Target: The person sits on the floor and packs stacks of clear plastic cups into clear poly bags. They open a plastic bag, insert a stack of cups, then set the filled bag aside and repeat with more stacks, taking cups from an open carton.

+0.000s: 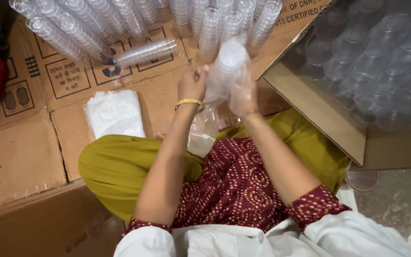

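A stack of clear cups (229,59) inside a thin plastic bag (205,126) is held just above centre of the frame, between both hands. The left hand (192,83) is closed on the bag's edge beside the stack's lower left, fingers pinched together on the film. The right hand (243,97) is wrapped around the bag under the stack, seen through the plastic; its fingers are curled on the film, though their exact grip is blurred. A gold bangle (188,101) is worn on the left wrist.

The stack's long axis is tilted, running from lower left near the hands up to the right, its top end pointed toward the upper edge of the frame. The loose bag tail hangs down over the lap.

Behind the hands, rows of stacked cups (134,16) are laid on flattened cardboard (20,147) along the top of the frame, with one sleeve (143,52) lying across them. A pile of folded bags (114,114) is seen at left centre. An open carton (319,114) filled with loose cups (376,62) is placed at upper right, close beside the right hand.
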The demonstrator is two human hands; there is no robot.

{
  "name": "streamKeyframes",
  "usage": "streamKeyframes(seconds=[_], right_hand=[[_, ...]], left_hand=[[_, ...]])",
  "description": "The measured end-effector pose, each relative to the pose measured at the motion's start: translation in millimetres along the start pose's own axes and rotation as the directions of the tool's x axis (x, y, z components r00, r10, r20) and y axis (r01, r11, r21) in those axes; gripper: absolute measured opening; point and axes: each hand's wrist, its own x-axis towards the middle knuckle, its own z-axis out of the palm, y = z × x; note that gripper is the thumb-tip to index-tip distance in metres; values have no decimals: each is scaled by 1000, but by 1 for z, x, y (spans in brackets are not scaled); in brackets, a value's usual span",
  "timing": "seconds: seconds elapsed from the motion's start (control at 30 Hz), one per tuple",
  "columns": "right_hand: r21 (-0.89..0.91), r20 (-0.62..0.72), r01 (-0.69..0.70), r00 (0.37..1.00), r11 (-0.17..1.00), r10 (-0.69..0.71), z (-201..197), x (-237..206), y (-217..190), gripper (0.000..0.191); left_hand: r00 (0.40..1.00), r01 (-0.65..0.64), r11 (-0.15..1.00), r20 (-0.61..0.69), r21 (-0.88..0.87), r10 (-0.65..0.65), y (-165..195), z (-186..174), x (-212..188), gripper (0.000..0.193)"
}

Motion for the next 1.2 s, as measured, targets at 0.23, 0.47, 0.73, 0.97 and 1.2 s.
streamKeyframes(seconds=[0.23,0.47,0.73,0.97,1.2], right_hand=[[-778,449,143,807,612,383,4,-21,64,29],[-763,447,300,884,572,133,26,-37,70,30],[-255,17,-101,994,962,109,-126,-122,-102,45],[-357,-341,-215,936,909,88,-262,-116,-196,80],[-597,-372,-442,892,669,257,-322,-30,-247,61]], left_hand=[[999,-43,999,23,32,42,-34,14,7,36],[979,-112,991,164,-76,123,-9,-3,-6,38],[946,153,960,316,-233,-74,-7,-29,-10,41],[946,168,968,308,-187,-104,-31,-21,-14,45],[954,143,979,285,-143,-97,-45,-27,-9,49]])
